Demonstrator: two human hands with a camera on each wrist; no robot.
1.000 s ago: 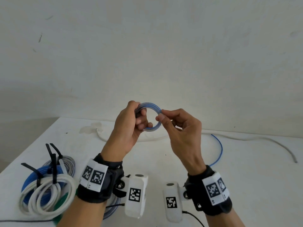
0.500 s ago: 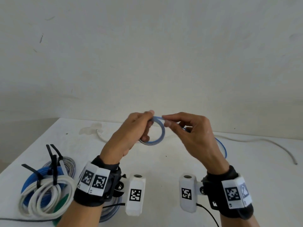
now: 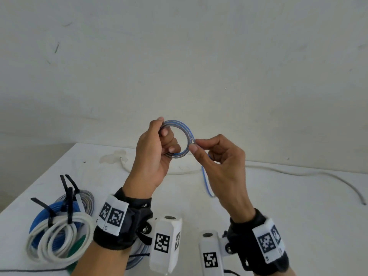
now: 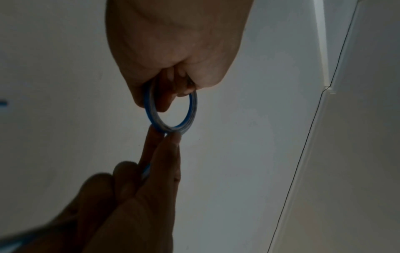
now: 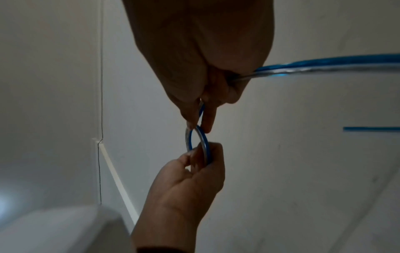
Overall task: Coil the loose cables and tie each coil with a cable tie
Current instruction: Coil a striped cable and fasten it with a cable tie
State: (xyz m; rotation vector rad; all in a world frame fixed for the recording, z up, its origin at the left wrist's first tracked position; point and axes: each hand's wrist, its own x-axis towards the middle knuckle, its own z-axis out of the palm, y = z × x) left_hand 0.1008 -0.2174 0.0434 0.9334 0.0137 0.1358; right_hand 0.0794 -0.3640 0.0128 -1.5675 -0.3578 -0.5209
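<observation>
A thin blue-and-grey cable is wound into a small coil (image 3: 184,129) held upright above the white table (image 3: 298,200). My left hand (image 3: 157,154) grips the coil's left side, with fingers curled through the ring (image 4: 190,109). My right hand (image 3: 217,156) pinches the cable where it meets the coil's right edge (image 5: 200,135). The loose tail (image 3: 205,180) runs down behind that hand to the table, and it leaves the palm sideways in the right wrist view (image 5: 324,65).
Finished coils lie at the table's front left: a white one (image 3: 59,240), a blue one (image 3: 42,214) and a grey one (image 3: 87,198), bound with black ties (image 3: 68,198). A loose white cable (image 3: 310,174) trails across the back right.
Both hands rose and the coil turned more upright. My right hand moved from the coil's top to its right edge, laying more cable on; the tail now hangs shorter.
</observation>
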